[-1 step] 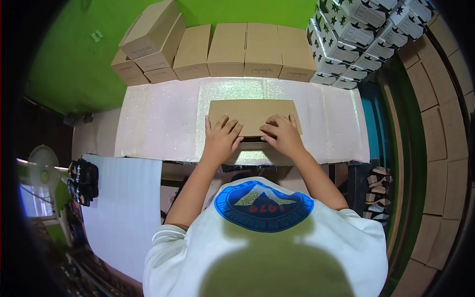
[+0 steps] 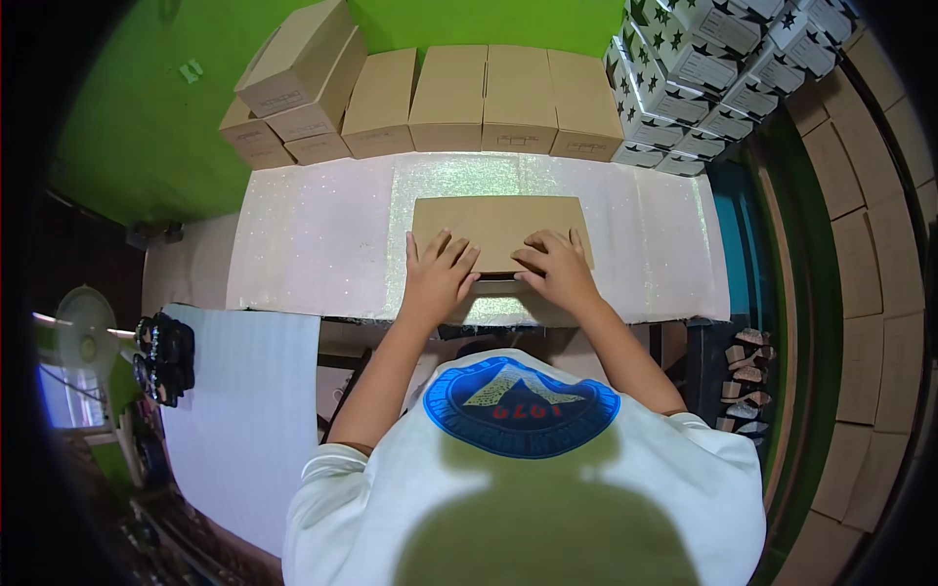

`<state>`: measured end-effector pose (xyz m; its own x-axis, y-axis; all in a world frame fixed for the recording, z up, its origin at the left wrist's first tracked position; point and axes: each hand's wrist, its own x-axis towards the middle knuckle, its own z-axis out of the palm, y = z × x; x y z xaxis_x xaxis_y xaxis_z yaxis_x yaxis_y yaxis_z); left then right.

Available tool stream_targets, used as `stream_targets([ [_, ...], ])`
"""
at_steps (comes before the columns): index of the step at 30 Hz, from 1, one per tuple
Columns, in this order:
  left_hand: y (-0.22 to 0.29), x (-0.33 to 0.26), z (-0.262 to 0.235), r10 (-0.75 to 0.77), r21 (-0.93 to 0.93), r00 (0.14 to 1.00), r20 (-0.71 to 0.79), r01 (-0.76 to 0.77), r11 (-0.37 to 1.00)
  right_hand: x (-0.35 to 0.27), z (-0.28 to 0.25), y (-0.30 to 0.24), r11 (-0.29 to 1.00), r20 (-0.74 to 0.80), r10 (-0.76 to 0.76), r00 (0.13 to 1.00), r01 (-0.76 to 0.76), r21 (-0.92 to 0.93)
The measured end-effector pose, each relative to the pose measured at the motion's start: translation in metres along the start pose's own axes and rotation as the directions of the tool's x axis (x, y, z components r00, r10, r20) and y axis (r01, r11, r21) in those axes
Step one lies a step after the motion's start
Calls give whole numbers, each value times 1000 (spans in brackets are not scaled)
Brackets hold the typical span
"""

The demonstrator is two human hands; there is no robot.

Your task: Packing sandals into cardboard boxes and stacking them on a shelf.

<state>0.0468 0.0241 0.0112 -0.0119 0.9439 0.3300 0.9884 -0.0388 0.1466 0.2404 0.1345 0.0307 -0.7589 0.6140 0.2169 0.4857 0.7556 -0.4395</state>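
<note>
1 lidded cardboard box (image 2: 502,223), long axis left-right; touching near side equally: unclenched left hand (image 2: 436,272); bent right hand (image 2: 560,267), grip indeterminate.

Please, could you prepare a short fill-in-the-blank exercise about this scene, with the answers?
1. The cardboard box under the left hand and right hand is ____ in colour.
2. The wall behind the row of boxes is ____.
3. The white boxes at the far right carry black ____ shapes.
Missing words: brown; green; star.
</note>
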Motion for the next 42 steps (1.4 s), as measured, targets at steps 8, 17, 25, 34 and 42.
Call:
stream_targets([
  [8, 10, -7, 25, 10, -41, 998, 69, -8, 999, -9, 31, 4, 989, 39, -51, 998, 55, -137],
  [17, 17, 0, 37, -37, 52, 984, 175, 28, 998, -8, 55, -5, 955, 117, -87, 989, 116, -272],
  [25, -13, -21, 26, -237, 138, 956, 172, 215, 967, -28, 27, 33, 938, 41, 104, 994, -84, -335],
  [34, -18, -38, 22, -380, 129, 922, 70, 369, 920, -50, 23, 55, 957, -57, 260, 964, -265, -119],
  [42, -19, -40, 21, -474, -135, 875, 95, 483, 865, -51, 22, 56, 817, -53, 455, 889, -393, 423],
])
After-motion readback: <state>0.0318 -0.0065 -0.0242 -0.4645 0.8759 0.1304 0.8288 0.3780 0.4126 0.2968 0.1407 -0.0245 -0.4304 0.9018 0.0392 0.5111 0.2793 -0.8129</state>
